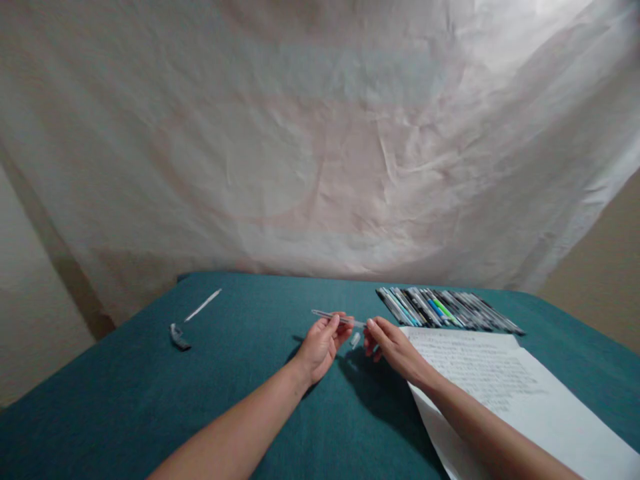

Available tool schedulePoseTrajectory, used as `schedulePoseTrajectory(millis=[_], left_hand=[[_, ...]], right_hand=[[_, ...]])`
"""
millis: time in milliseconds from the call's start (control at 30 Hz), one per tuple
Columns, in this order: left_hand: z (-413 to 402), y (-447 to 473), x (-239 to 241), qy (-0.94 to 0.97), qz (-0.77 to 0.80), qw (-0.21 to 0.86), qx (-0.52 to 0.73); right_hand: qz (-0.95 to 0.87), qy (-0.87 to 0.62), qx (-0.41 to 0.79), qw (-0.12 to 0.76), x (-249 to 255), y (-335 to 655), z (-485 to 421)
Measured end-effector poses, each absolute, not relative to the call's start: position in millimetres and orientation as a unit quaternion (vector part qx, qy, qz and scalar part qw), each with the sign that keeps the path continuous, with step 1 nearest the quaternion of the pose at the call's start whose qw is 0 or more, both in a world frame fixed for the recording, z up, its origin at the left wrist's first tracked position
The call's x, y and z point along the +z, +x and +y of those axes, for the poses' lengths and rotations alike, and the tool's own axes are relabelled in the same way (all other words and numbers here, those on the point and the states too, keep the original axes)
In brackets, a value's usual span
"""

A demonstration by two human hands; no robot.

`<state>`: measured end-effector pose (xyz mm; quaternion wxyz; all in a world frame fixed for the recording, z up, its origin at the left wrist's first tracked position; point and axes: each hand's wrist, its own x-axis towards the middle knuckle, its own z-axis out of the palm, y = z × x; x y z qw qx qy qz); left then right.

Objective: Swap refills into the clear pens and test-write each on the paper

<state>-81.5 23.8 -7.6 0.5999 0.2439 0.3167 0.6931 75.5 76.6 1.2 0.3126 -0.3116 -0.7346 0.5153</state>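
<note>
My left hand (320,347) is closed around the middle of a slim clear pen (321,313), its thumb on top. The pen lies nearly level, one end sticking out to the left. At the other end, the fingertips of my right hand (393,345) pinch the thin, pale tip part. Whether that part is a separate refill I cannot tell. Just below, between both hands, a small whitish pen cap (355,341) rests on the cloth.
Behind my right hand lies a row of pens (443,309), side by side. Handwritten paper sheets (540,427) lie beneath my right forearm. At left are a thin white stick (203,305) and a small dark grey object (179,337). A teal cloth (125,400) covers the table.
</note>
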Motion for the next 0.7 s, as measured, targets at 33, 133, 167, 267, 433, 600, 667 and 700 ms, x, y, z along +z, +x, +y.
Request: schedulePoseTrajectory(millis=[33, 133, 167, 267, 433, 600, 667, 700], left_hand=[[23.8, -81.6, -7.8, 0.245, 0.315, 0.601, 0.693], [23.1, -81.4, -7.6, 0.253, 0.308, 0.603, 0.691], [22.6, -81.2, -7.4, 0.257, 0.307, 0.602, 0.691], [21.4, -80.2, -6.3, 0.268, 0.307, 0.598, 0.691], [21.0, -78.9, -5.2, 0.256, 0.305, 0.607, 0.688], [20.0, -78.4, -3.1, 0.229, 0.308, 0.613, 0.691], [19.2, -78.3, -2.4, 0.236, 0.304, 0.611, 0.692], [18.7, -78.3, -2.3, 0.242, 0.302, 0.609, 0.692]], right_hand=[[-0.744, -0.314, 0.493, 0.324, 0.0, 75.8, 77.4], [-0.769, -0.319, 0.442, 0.334, -3.1, 76.9, 79.8], [-0.771, -0.320, 0.437, 0.334, -3.4, 77.1, 80.1], [-0.762, -0.325, 0.457, 0.322, -1.7, 76.5, 78.9], [-0.725, -0.322, 0.517, 0.321, 0.2, 73.8, 75.0], [-0.732, -0.312, 0.500, 0.342, 0.1, 74.4, 73.9], [-0.738, -0.309, 0.490, 0.346, 2.2, 75.0, 73.2], [-0.735, -0.308, 0.495, 0.347, 3.3, 75.0, 72.6]])
